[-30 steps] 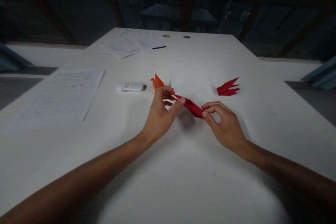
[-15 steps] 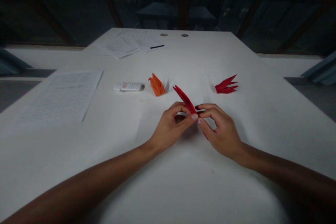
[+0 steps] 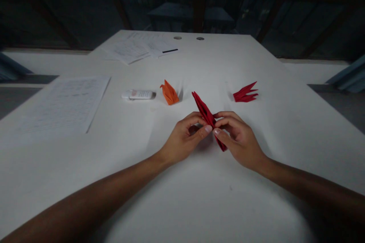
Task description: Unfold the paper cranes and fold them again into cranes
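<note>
Both hands pinch a narrow piece of folded red paper (image 3: 204, 109) above the white table. My left hand (image 3: 188, 134) grips its left side with thumb and fingers, while my right hand (image 3: 238, 136) holds the right side near its middle. The paper slants from upper left to lower right, its lower end showing beneath my right thumb. Beyond my left hand stands an orange origami bird (image 3: 170, 94). A red folded paper with several pointed prongs (image 3: 245, 92) lies past my right hand.
Left of the orange bird lies a white remote-like device (image 3: 138, 94). Printed sheets rest at the table's left (image 3: 62, 102), and more papers (image 3: 128, 49) lie farther back. Two round table inserts, one on the left (image 3: 177, 38) and one on the right (image 3: 200, 38), are near the far edge.
The folded red paper has turned slightly, so more of its face and its lower end show. My fingers have shifted a little on it while both hands keep hold.
</note>
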Motion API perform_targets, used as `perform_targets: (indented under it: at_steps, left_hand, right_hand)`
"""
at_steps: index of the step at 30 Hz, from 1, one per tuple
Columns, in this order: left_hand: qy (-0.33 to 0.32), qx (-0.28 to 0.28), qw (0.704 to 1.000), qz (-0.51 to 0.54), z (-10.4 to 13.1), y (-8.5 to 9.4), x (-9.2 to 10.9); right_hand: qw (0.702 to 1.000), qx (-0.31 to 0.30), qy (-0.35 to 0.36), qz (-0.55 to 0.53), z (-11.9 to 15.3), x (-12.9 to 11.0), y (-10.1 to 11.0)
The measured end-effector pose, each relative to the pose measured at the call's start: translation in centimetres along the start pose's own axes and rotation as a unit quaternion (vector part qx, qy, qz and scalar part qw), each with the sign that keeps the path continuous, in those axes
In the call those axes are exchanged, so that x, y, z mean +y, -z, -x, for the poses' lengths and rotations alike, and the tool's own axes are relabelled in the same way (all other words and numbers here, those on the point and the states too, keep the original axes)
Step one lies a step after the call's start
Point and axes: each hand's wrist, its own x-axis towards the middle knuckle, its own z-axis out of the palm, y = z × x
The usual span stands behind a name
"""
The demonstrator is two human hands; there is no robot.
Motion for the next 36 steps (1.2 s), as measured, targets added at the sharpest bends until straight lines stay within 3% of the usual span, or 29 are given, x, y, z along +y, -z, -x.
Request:
perform_targets:
  at_steps: [9,16,28,36]
  left_hand:
    - [-0.035,-0.014,0.999,-0.021,-0.04,0.24,0.04]
    - [-0.019,-0.026,0.999,0.028,-0.02,0.38,-0.2]
    - [-0.035,-0.002,0.999,0.016,-0.16,0.7,0.31]
    - [0.053,0.032,0.995,0.083,-0.09,0.1,0.19]
  right_hand:
    - [1.0,0.001,0.007,-0.022,-0.06,0.11,-0.1]
    - [0.999,-0.005,0.006,-0.043,-0.14,0.02,-0.18]
    - [0.992,-0.01,-0.064,-0.104,-0.09,-0.18,0.12]
    - [0.992,0.0,-0.099,-0.075,-0.24,-0.45,0.31]
